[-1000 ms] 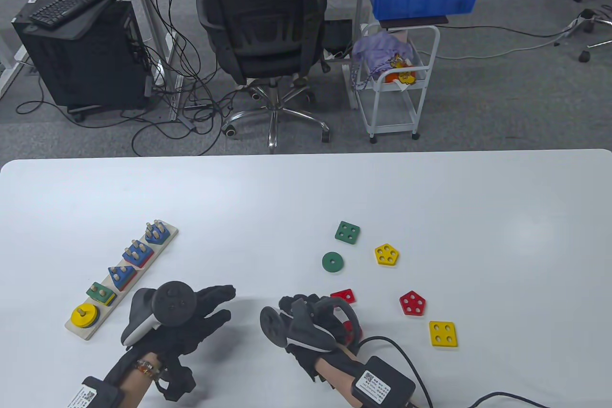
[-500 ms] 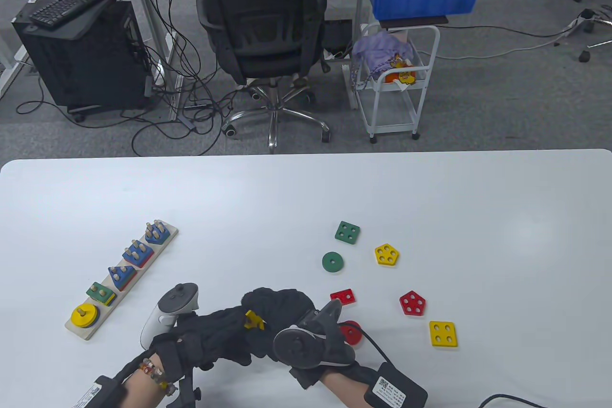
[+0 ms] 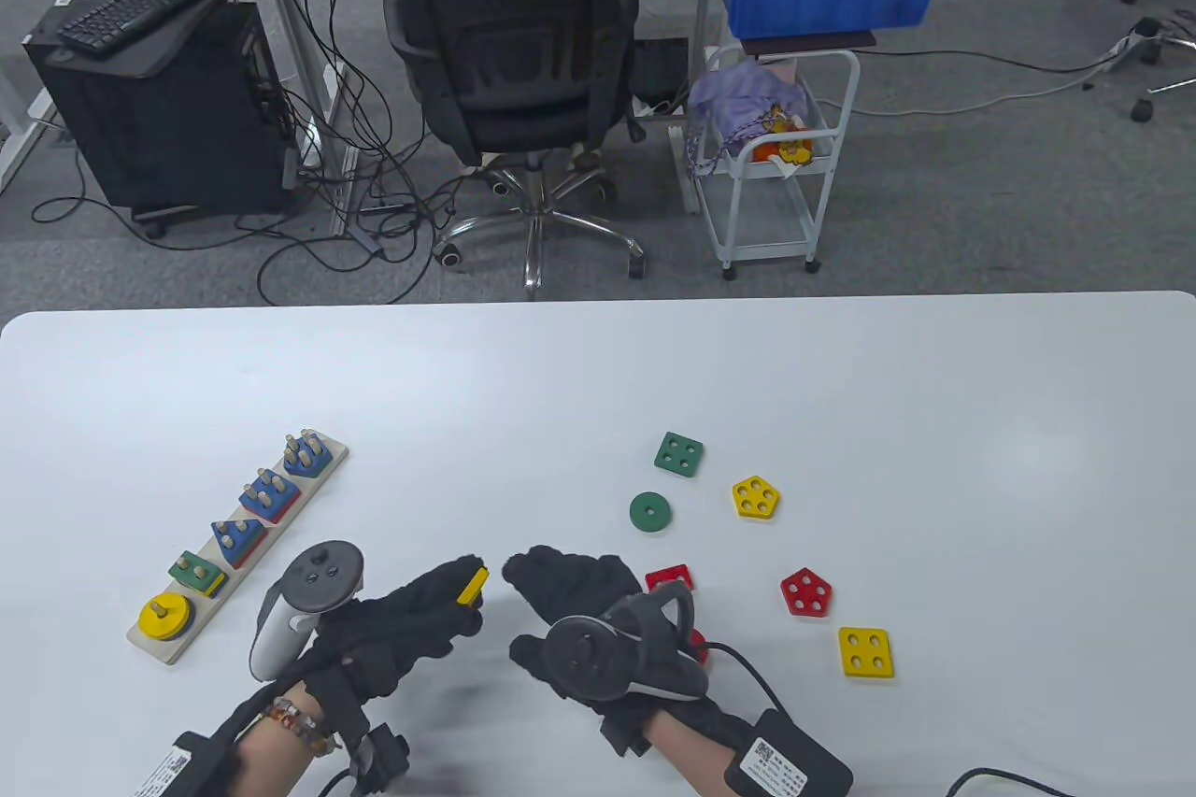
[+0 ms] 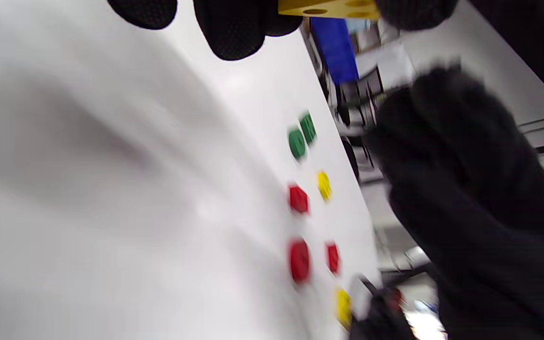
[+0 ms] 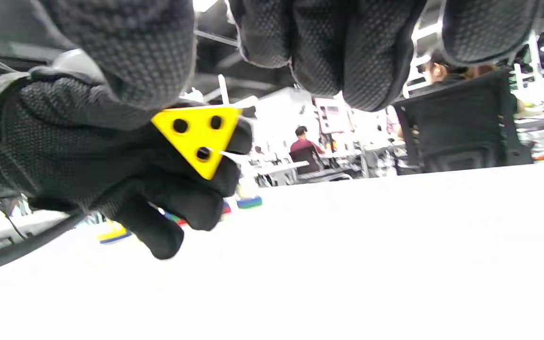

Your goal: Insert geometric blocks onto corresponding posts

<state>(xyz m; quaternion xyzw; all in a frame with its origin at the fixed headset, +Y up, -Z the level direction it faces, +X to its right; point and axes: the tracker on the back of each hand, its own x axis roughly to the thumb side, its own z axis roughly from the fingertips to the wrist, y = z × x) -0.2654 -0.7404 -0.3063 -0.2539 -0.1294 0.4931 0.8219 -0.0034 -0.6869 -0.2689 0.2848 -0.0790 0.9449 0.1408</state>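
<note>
My left hand pinches a yellow triangle block with three holes, held just above the table. The block also shows in the right wrist view and at the top of the left wrist view. My right hand is open and empty, a little to the right of the block. The wooden peg board lies at the left, with a yellow round block, a green one, a blue triangle and two more blue blocks on its posts.
Loose blocks lie to the right: a green square, a green round, a yellow pentagon, a red square, a red pentagon and a yellow square. A red block is mostly hidden by my right hand.
My hands came together and the yellow triangle passed from my right hand to my left. They have now drawn apart, and my right hand is empty.
</note>
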